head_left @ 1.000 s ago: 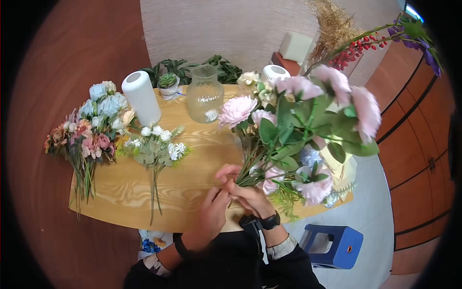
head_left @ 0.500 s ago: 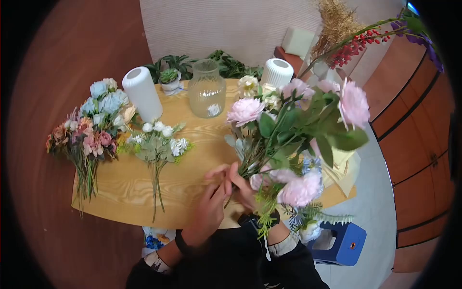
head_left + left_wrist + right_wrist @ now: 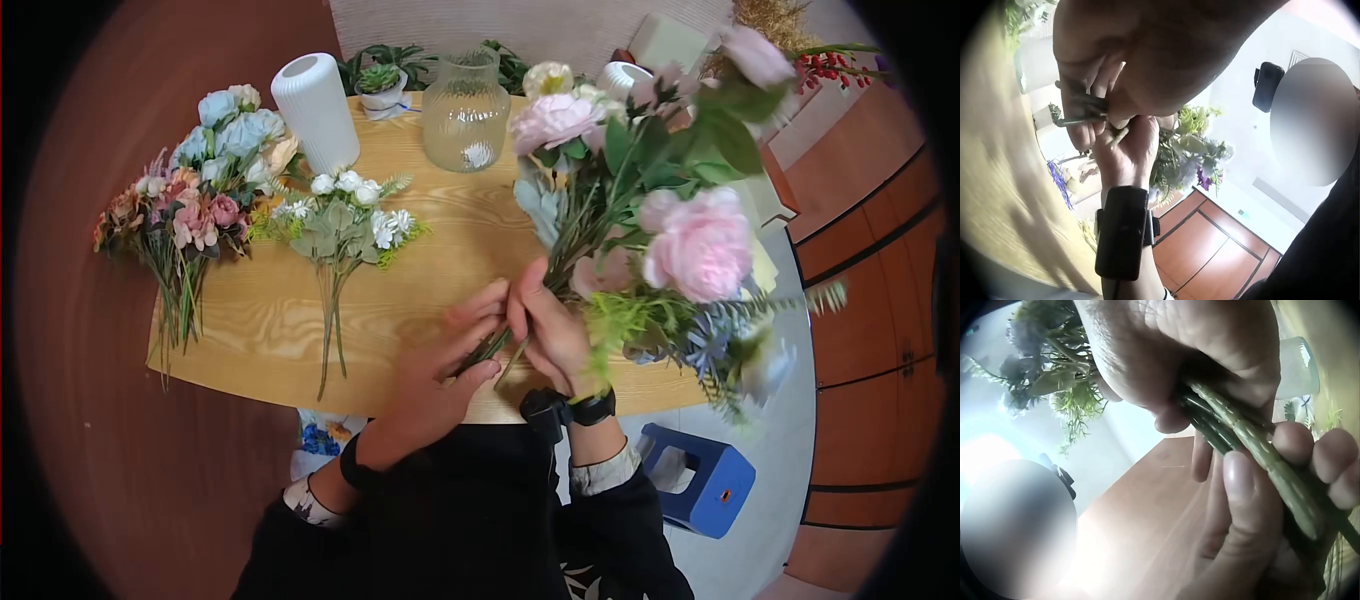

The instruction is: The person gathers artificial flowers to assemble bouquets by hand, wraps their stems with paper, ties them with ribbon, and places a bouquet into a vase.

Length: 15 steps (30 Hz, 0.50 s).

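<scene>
A large bouquet of artificial flowers, with pink peonies [image 3: 705,250], cream blooms and green leaves, leans to the right over the table in the head view. My right hand [image 3: 550,330] grips its gathered stems, just below the leaves. Lower down, my left hand [image 3: 430,375] is around the stem ends. The right wrist view shows the left thumb [image 3: 1241,481] against the thick green stems [image 3: 1266,450], its fingers on their other side. In the left wrist view, cut stem ends [image 3: 1082,120] stick out between the hands.
On the wooden table [image 3: 270,335] lie a white-flower spray [image 3: 345,235], a blue bunch [image 3: 240,135] and a dusty-pink bunch [image 3: 195,220]. Behind stand a ribbed white vase [image 3: 317,115], a glass vase [image 3: 466,120], a potted succulent [image 3: 381,80] and another white vase [image 3: 625,75]. A blue stool [image 3: 710,490] stands right.
The bouquet has turned in my hands, its pink blooms swinging around. My left fingers have spread and shifted along the stems. The head view has tilted, so the table sits higher in it.
</scene>
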Available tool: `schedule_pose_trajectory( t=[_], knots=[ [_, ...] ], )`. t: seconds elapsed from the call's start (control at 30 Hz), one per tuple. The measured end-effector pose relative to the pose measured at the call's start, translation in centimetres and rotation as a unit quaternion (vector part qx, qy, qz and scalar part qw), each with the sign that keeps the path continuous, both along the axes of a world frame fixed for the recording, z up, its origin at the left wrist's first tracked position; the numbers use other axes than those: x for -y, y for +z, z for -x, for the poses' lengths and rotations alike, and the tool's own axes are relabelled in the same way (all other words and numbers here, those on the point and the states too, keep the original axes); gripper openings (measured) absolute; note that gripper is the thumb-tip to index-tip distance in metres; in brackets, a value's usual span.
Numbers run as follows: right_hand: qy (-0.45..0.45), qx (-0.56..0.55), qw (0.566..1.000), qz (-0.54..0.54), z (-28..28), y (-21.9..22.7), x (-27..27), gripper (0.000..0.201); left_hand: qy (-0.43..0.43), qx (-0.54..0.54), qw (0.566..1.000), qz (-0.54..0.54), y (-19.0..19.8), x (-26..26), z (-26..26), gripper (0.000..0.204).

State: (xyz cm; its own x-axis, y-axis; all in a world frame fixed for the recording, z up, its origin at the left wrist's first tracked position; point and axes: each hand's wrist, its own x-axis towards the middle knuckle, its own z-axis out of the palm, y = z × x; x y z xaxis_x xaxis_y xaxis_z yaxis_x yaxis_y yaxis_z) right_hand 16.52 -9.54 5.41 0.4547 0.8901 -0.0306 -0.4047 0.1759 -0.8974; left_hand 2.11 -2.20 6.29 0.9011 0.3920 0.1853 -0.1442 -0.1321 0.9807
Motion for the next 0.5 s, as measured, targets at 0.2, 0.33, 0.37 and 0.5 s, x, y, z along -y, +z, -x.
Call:
schedule_pose_trajectory(
  t=[0.2,0.33,0.37,0.5],
  knots=[
    [-0.064,-0.063,0.992,-0.084,-0.2,5.2,0.4,0.054,0.088,-0.053,0.991,0.083,-1.0,-2.6,2.0,0.025],
    [-0.077,-0.101,0.991,-0.051,-0.4,5.1,0.3,0.057,0.054,-0.014,0.996,-0.065,0.6,-2.2,1.5,0.028],
    [-0.08,-0.098,0.991,-0.033,-0.3,5.0,0.1,0.062,0.055,-0.012,0.996,-0.064,1.1,-1.6,1.2,0.028],
    [0.01,-0.037,0.999,-0.03,0.4,4.7,0.3,0.065,0.018,-0.042,0.992,-0.12,3.2,0.3,-0.5,0.027]
  ],
)
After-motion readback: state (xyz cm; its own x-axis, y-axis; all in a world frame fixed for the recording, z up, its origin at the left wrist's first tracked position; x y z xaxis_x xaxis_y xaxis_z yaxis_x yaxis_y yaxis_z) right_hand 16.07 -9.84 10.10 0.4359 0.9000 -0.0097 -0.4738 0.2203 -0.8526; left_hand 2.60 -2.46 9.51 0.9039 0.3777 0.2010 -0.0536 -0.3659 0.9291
